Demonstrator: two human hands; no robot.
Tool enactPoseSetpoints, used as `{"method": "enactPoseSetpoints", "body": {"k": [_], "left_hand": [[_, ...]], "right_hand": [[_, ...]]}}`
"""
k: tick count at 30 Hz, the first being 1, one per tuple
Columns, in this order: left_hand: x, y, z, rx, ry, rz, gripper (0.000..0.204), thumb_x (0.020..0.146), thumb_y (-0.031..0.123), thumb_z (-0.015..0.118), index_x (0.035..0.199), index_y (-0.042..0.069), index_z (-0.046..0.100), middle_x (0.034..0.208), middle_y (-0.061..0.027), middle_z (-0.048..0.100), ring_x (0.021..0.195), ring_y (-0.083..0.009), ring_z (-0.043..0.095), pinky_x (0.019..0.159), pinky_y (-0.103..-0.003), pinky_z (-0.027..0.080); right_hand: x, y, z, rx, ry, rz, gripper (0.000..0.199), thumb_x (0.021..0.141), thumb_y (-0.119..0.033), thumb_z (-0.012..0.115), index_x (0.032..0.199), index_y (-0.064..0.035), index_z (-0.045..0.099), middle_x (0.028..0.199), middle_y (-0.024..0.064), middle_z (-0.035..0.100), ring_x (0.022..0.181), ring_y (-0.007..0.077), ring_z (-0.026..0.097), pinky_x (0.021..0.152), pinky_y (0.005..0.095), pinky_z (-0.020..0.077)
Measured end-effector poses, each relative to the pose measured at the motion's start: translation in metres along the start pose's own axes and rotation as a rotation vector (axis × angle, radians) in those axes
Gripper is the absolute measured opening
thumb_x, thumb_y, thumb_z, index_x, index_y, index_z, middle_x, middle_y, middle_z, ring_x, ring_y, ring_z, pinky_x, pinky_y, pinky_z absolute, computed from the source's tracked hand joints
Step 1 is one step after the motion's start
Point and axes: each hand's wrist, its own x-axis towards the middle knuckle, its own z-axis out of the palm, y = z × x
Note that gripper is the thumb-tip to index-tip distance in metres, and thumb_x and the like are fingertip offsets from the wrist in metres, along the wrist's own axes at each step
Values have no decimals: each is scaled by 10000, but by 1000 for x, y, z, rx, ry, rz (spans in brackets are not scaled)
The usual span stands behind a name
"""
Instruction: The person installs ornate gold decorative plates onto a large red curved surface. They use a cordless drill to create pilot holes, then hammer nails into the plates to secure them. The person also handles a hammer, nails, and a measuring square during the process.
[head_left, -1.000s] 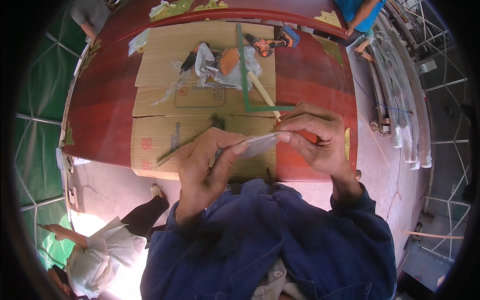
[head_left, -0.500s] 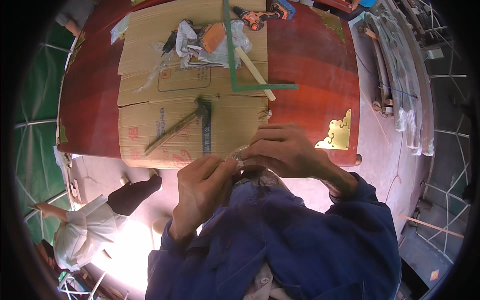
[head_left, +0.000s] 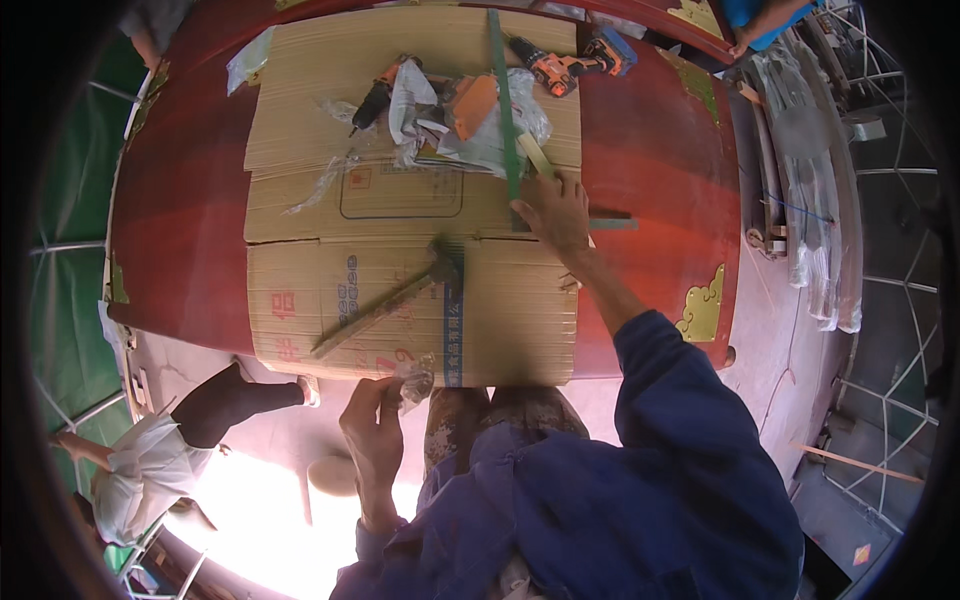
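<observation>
My left hand (head_left: pixel 372 430) is closed in a pinch on a small clear plastic bag (head_left: pixel 418 378) at the near edge of the cardboard. What lies inside the bag is too small to make out. Farther forward, my right hand (head_left: pixel 558 215) reaches over the corner of a green L-shaped square (head_left: pixel 504 130), thumb apart from the fingers. A pale wood strip (head_left: pixel 534 155) runs partly under that hand; whether the fingers touch it I cannot tell. Between the hands lies a hammer (head_left: pixel 385 308), flat on the cardboard (head_left: pixel 290 200).
An orange cordless drill (head_left: pixel 560 75) with a blue battery lies at the back, near crumpled plastic and an orange block (head_left: pixel 473 106). The red tabletop (head_left: pixel 650 190) carries brass corner plates (head_left: pixel 703 305). One person stands at left; another person's hand (head_left: pixel 738 45) is at back right.
My right hand has left the plastic bag and moved forward to the square and wood strip. My left hand keeps the bag, now a little lower and farther left.
</observation>
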Motion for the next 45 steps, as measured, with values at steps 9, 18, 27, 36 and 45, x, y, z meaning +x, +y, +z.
{"method": "enactPoseSetpoints", "body": {"k": [9,18,27,36,45], "left_hand": [[67,-29,-25,-74,-166,205,116,860,-3,713,969,-3,672,861,-171,673,772,-355,673,664,-400,525],[82,-37,-43,-28,-24,237,82,892,1,681,969,-8,656,839,-156,635,741,-342,641,659,-401,501],[82,-43,-26,-42,126,162,104,972,62,623,987,-32,665,810,-121,627,709,-206,574,667,-339,466],[140,-75,-13,310,-38,379,97,852,-18,685,939,20,661,839,-140,598,761,-357,633,646,-431,494],[190,-100,30,93,-332,274,161,883,150,710,1029,82,710,871,-117,652,786,-337,673,655,-445,544]], "right_hand": [[12,39,-2,167,-52,67,268,934,-25,636,1182,-116,683,1211,148,647,1026,325,666,845,401,562],[89,-89,-139,690,381,-188,397,979,42,597,1359,-71,612,1128,89,649,981,136,617,846,232,498],[-138,-91,-34,587,-425,408,367,848,-44,646,1205,-25,567,916,226,666,863,423,666,761,473,522],[60,38,-38,194,-26,235,376,916,-178,650,1257,-28,598,1132,209,677,1040,395,658,870,488,530],[253,176,-6,-489,-277,-377,725,878,-26,589,1553,-115,342,1442,131,517,1321,328,495,1101,440,406]]}}
